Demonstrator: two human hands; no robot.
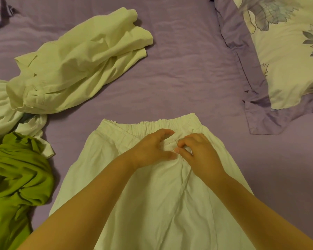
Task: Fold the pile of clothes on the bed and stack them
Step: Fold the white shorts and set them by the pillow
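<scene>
Both hands meet on a white garment [152, 195] spread flat on the purple bed [179, 78], its elastic waistband just beyond the fingers. The left hand [152, 148] curls over a bunched fold of the cloth, and the right hand [197, 150] pinches the same fold, the two nearly touching. Left of the left hand lie a pale yellow garment [76, 65], a green garment [16, 177] and white cloth [0, 109]. A floral pillow [287, 60] sits beyond the right hand.
</scene>
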